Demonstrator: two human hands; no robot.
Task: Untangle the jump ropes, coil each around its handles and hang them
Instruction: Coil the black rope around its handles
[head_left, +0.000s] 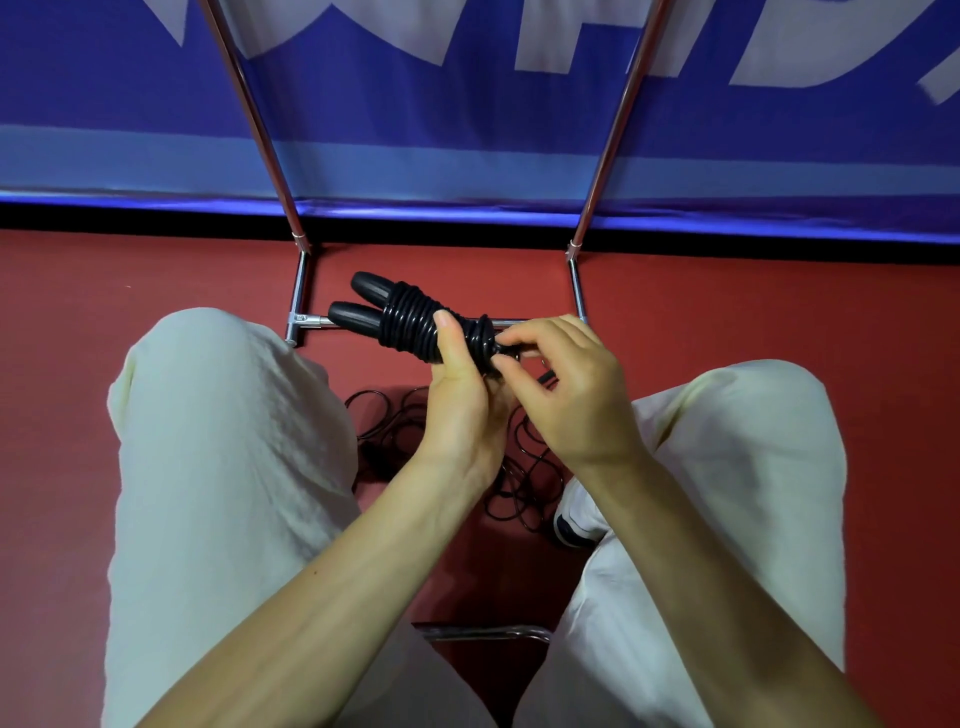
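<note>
A black jump rope (402, 319) is wound in tight turns around its two black handles, whose free ends point up and left. My left hand (460, 387) grips this bundle from below, thumb lying over the coils. My right hand (563, 384) pinches the rope's end at the bundle's right tip. On the red floor between my knees lies a loose tangle of black rope (519, 467), partly hidden by my hands and forearms.
A chrome rack stands in front of me, with two slanted uprights (260, 124) and a low crossbar (311, 320) on the floor. Behind it hangs a blue banner with white letters (467, 104). My knees in pale trousers flank the rope; a white shoe (574, 519) shows at right.
</note>
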